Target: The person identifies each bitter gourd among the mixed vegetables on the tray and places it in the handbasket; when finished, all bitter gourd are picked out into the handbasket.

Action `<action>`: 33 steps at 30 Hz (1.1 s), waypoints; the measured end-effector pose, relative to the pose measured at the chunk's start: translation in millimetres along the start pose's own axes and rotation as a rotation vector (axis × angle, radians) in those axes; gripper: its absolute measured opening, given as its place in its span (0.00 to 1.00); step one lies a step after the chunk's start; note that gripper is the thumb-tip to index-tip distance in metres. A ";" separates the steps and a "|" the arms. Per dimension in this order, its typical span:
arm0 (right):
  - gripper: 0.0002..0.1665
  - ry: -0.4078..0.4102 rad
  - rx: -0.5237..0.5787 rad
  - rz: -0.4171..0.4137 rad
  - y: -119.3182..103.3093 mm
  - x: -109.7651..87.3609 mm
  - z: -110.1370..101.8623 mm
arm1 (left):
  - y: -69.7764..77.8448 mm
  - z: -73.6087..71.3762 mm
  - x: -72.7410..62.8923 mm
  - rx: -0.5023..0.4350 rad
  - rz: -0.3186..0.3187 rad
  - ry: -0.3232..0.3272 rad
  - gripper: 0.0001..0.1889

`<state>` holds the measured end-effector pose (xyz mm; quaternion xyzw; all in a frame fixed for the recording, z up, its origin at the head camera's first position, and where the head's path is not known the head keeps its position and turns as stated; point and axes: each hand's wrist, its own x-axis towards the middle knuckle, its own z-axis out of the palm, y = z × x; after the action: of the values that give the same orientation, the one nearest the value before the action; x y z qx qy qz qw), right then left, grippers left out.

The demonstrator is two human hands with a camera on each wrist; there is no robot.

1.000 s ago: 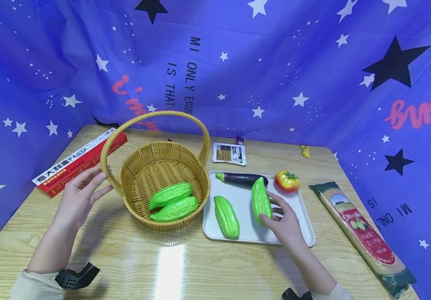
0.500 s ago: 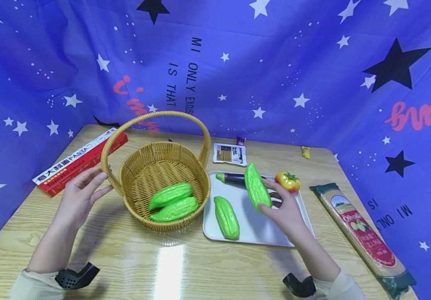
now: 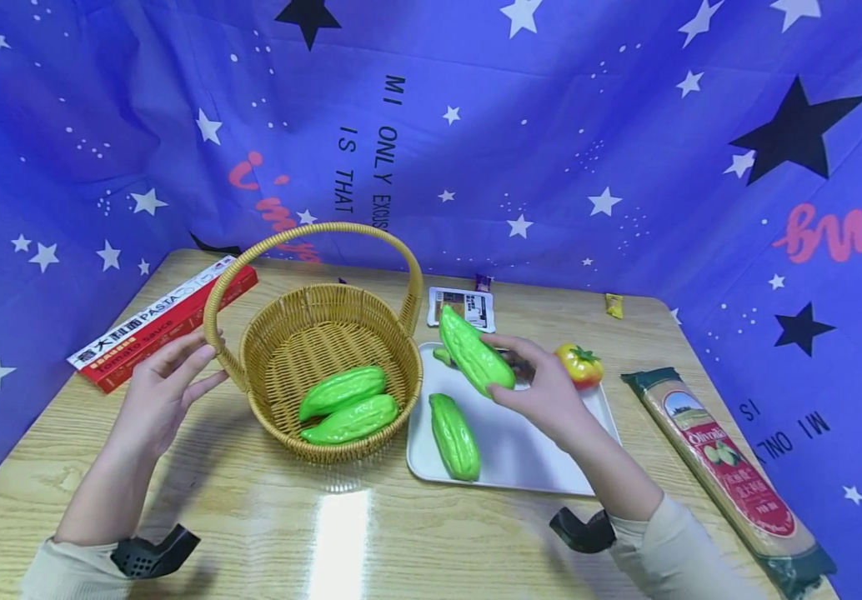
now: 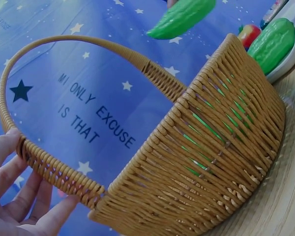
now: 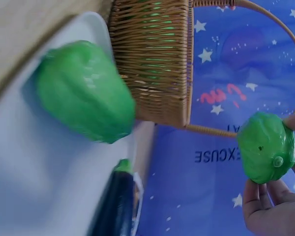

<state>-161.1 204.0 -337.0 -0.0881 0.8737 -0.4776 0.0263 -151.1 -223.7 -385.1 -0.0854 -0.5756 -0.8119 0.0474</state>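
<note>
My right hand holds a green toy bitter melon between thumb and fingers, raised over the white tray. The melon's blunt end faces the right wrist camera. My left hand grips the lower left part of the handle of a wicker basket; the left wrist view shows thumb and fingers around the handle. Two more bitter melons lie side by side in the basket. Another bitter melon lies on the tray, beside an eggplant partly hidden in the head view.
A red and yellow tomato sits at the tray's far right corner. Behind the tray lies a flat pouch. A red pasta box is left of the basket. A spaghetti packet lies at the right, a yellow wrapper at the back.
My right hand has lifted the bitter melon off the tray and carried it left toward the basket, tilting it. The left hand stays on the basket handle.
</note>
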 end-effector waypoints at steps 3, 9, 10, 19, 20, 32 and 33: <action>0.35 -0.056 -0.029 -0.005 -13.6 12.5 3.4 | 0.6 -0.3 0.0 0.001 -0.006 0.003 0.14; 0.34 -0.169 -0.070 -0.076 -37.2 38.6 16.0 | 1.1 -1.2 -0.1 -0.007 -0.009 0.005 0.14; 0.34 -0.182 -0.073 -0.095 -39.8 42.4 18.1 | 1.0 -1.3 -0.1 -0.009 -0.008 0.004 0.14; 0.35 -0.275 -0.129 -0.174 -52.8 74.2 39.1 | 0.0 -1.7 1.4 0.012 -0.027 0.007 0.15; 0.35 -0.293 -0.121 -0.168 -53.5 76.6 41.5 | 0.2 -1.7 1.8 0.013 -0.033 0.011 0.14; 0.36 -0.577 -0.161 -0.240 -58.4 125.8 77.6 | 0.9 -3.4 2.4 0.038 -0.059 0.030 0.12; 0.36 -0.601 -0.166 -0.236 -59.0 130.7 80.6 | 1.0 -3.4 2.2 0.038 -0.059 0.030 0.12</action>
<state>-271.5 82.6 -326.2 -0.3274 0.8465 -0.3574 0.2202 -153.4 -227.2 -384.8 -0.0554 -0.5924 -0.8030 0.0338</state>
